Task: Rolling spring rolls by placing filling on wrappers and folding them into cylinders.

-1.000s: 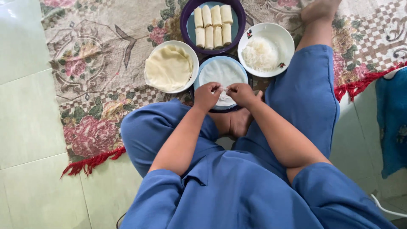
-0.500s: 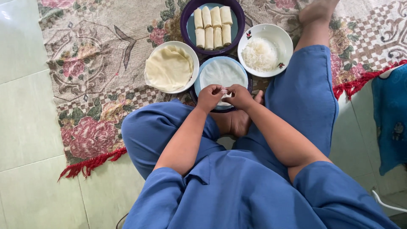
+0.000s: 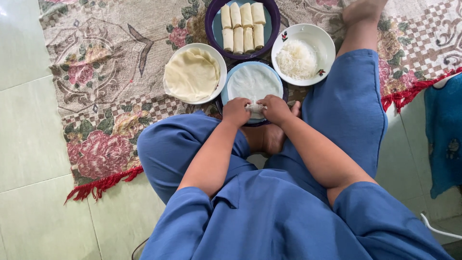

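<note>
**Rolling the near edge of the wrapper, hands barely shifted**

Sitting on a flowered rug (image 3: 96, 96) over pale green floor tiles (image 3: 29, 144), the person in blue clothes works over a row of dishes. Farthest left stands a white bowl (image 3: 217, 58) with a stack of yellowish round wrappers (image 3: 191, 74) in it. Next to it, in the middle, a blue plate (image 3: 231, 77) carries one thin white wrapper (image 3: 253, 82) spread flat.

The left hand (image 3: 236, 111) and the right hand (image 3: 275, 109) sit side by side at the near rim of that plate, fingers curled down and pinched narrow on the wrapper's near edge, where a small white fold (image 3: 255, 108) shows between them. Whether any filling lies inside the fold cannot be told, since the knuckles cover it.

Compared with the views a second and half a second ago, both hands stay at the same spot on the plate and the spread sheet looks much the same; only the fold between the thumbs seems a touch more gathered. That reads as the roll being just started, with most of the sheet open ahead of it.

Behind the plate a purple dish (image 3: 210, 19) holds seven finished rolls (image 3: 243, 24) in two rows. To the right a white bowl of thin white noodles (image 3: 297, 58) rests beside the right knee (image 3: 351, 96).
</note>
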